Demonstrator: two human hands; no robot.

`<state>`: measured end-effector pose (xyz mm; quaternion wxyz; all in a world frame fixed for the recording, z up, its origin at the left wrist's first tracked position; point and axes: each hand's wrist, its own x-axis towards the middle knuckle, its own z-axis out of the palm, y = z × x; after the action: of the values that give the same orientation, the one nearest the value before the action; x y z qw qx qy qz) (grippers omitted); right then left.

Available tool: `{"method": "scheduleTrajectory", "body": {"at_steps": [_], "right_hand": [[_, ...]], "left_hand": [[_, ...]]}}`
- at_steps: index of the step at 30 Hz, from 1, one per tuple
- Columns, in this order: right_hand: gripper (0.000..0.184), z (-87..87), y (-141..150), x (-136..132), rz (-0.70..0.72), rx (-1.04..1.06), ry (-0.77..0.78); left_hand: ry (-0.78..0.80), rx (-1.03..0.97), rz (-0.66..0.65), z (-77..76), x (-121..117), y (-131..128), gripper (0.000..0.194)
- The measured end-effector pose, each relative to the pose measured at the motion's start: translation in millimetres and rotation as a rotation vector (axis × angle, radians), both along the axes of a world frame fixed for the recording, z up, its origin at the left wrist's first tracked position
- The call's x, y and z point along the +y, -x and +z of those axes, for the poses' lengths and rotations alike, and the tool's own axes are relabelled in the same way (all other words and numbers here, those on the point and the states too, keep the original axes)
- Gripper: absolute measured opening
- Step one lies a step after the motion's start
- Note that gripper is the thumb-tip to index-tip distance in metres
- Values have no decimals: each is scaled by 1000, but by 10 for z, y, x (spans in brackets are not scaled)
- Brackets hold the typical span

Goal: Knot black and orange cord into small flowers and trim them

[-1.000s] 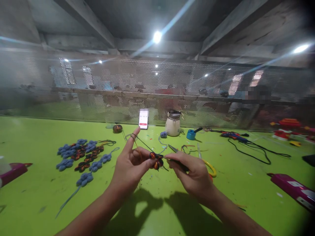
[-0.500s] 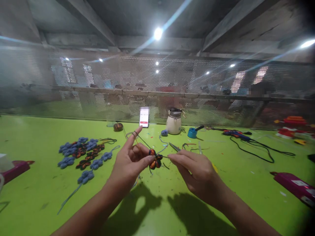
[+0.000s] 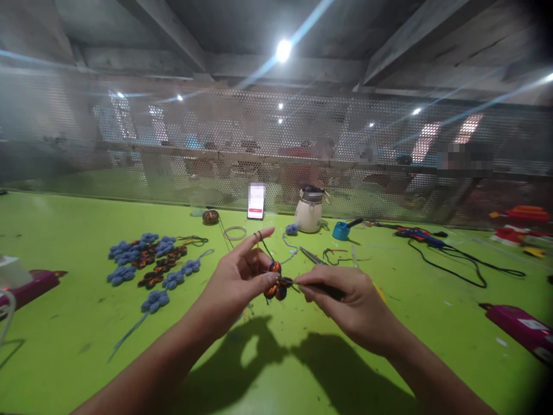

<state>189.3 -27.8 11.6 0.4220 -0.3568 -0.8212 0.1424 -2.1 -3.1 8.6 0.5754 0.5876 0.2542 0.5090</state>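
Note:
My left hand (image 3: pixel 242 274) pinches a small crocheted flower (image 3: pixel 276 290) in orange and black yarn between thumb and fingers. Its raised index finger carries a dark strand of yarn (image 3: pixel 266 249) that runs down to the flower. Close on the right, my right hand (image 3: pixel 345 291) is closed around a slim crochet hook (image 3: pixel 295 282), whose tip meets the flower's edge; most of the handle is hidden in the hand. Behind the right hand lie pointed scissors (image 3: pixel 311 256). Finished-looking blue flowers (image 3: pixel 155 301) and dark orange flowers (image 3: pixel 152 279) lie to the left.
Along the back stand a phone (image 3: pixel 256 202), a pale jar (image 3: pixel 308 212), a blue pot (image 3: pixel 341 231) and a dark yarn ball (image 3: pixel 210 217). Blue-handled tools with black cord (image 3: pixel 432 239) lie at right. Magenta power strips (image 3: pixel 516 325) sit at both sides. A perforated screen (image 3: pixel 194 150) closes the back.
The hook has moved closer into the flower, and my right hand has tilted slightly. My left index finger leans further right with the yarn. The whole view has shifted a little.

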Motion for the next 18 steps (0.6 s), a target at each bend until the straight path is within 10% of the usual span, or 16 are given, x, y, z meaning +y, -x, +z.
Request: {"method": "scheduleTrajectory", "body": {"at_steps": [18], "right_hand": [[22,-242,266,45,9,545,604]], "left_hand": [[110,-54,23,-57,-26,-103,96]]}}
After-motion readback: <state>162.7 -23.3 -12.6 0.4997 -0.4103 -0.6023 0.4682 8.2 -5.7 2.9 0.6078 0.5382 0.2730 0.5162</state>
